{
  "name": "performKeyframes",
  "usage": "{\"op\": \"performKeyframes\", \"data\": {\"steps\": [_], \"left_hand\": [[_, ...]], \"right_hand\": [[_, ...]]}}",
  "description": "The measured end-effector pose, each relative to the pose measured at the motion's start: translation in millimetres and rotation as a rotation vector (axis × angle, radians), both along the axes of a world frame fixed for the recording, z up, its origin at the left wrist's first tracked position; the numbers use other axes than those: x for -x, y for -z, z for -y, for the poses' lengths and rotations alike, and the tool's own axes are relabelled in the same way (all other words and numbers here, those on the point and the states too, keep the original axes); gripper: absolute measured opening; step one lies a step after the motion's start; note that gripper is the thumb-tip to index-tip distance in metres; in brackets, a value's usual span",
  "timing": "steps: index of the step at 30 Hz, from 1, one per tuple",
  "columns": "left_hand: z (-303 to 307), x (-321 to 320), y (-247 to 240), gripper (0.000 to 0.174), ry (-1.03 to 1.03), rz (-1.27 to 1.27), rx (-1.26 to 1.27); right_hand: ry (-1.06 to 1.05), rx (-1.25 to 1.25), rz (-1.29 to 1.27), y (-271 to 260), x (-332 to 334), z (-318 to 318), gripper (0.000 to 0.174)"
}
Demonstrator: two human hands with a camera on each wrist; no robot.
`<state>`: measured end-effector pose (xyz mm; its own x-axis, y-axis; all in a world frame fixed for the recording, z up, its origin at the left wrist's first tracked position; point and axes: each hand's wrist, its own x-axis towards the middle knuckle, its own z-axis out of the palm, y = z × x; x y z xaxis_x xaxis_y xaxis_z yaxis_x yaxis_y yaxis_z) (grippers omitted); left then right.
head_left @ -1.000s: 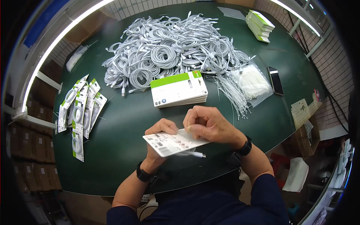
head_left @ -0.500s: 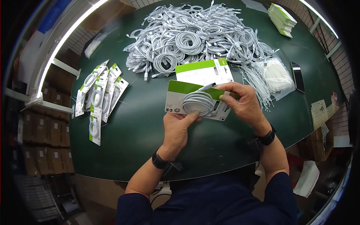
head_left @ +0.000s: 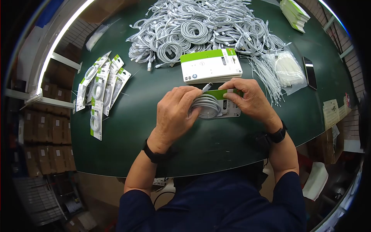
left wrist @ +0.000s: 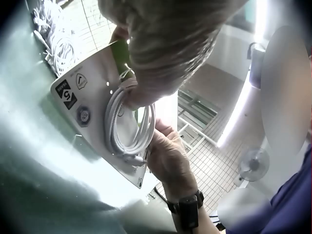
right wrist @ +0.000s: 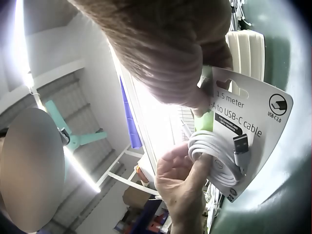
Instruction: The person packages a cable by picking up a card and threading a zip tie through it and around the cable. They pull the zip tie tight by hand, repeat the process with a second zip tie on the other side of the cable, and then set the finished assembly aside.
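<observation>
A white coiled USB cable (head_left: 208,105) lies against the front of a green-and-white packaging card (head_left: 231,110). My left hand (head_left: 176,112) covers the card's left part and holds the coil, its thumb pressing inside the loops in the right wrist view. With thumb and fingers my right hand (head_left: 251,99) pinches the card's right end, close to the hanging hole. One cable plug (head_left: 207,87) sticks up past the card's upper edge. Another, a USB-A plug (right wrist: 241,146), lies over the printed face in the right wrist view. The back of the card is hidden.
Just beyond the hands lies a stack of cards (head_left: 210,67), with a large heap of coiled cables (head_left: 197,31) behind it. Carded cables (head_left: 98,91) lie at the left. Cable ties (head_left: 288,71), a phone (head_left: 309,72) and more cards (head_left: 294,15) are at the right.
The card has turned from its printed back to its front, bringing the coil into view. My left hand has moved over the coil's left side; my right hand has taken the card's right end.
</observation>
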<state>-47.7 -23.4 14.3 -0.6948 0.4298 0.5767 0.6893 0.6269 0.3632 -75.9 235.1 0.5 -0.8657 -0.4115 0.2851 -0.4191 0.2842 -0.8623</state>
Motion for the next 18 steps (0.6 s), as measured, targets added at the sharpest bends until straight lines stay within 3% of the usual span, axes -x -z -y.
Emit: {"op": "performKeyframes", "data": {"steps": [3,7,18], "left_hand": [[1.3,7.3,12.8,0.041,0.041,-0.031,-0.084],[-5.1,7.0,21.2,0.031,0.063,-0.081,-0.107],[-23.0,9.1,17.6,0.023,-0.013,-0.082,-0.15]], "right_hand": [[-0.006,-0.07,0.055,-0.1,1.0,-3.1,0.024],[0.015,0.023,-0.083,0.3,-1.3,3.9,0.032],[0.053,-0.151,-0.46,-10.9,-9.3,16.4,0.041]]}}
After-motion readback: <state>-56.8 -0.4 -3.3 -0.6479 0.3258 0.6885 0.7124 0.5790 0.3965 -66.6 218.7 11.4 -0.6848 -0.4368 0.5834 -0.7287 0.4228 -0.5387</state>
